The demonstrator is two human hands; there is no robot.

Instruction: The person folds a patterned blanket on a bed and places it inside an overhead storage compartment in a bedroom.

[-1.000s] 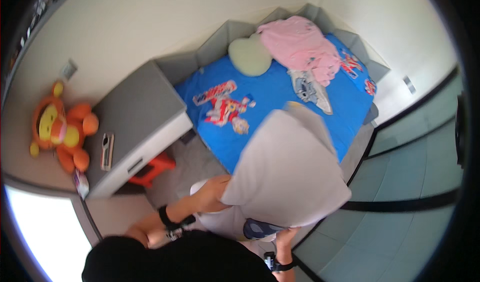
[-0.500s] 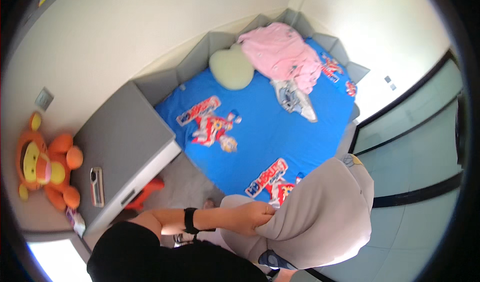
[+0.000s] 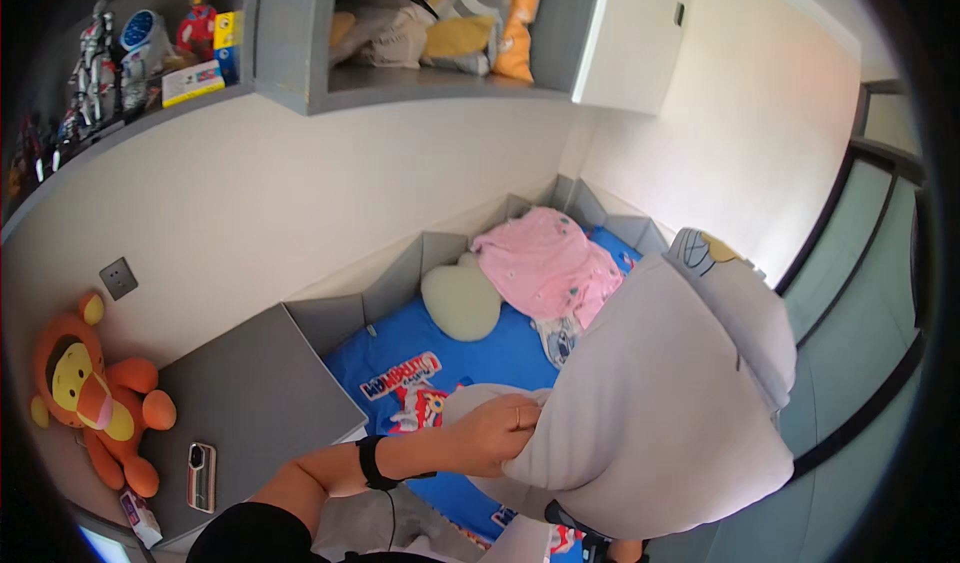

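Note:
A bulky light grey quilt (image 3: 650, 403), bunched and folded, is held up in front of me above the bed. A print with yellow lines shows on its upper corner. My left hand (image 3: 495, 433) is closed on the quilt's left edge, with a ring on one finger and a black band on the wrist. At the lower edge of the picture, only a small part of my right hand (image 3: 628, 551) appears under the quilt, its fingers hidden. Behind the quilt lies the blue bed sheet (image 3: 490, 358) with cartoon figures.
A pink blanket (image 3: 545, 263) and a pale green cushion (image 3: 460, 301) lie on the bed. To the left, a grey cabinet top (image 3: 270, 393) bears a phone (image 3: 201, 478) and an orange plush toy (image 3: 105, 403). Shelves (image 3: 440, 93) hang overhead; glass doors (image 3: 840, 243) stand right.
My view has tilted up, bringing the shelves into sight. The quilt is lifted higher and now covers more of the bed. My left hand keeps its hold on it.

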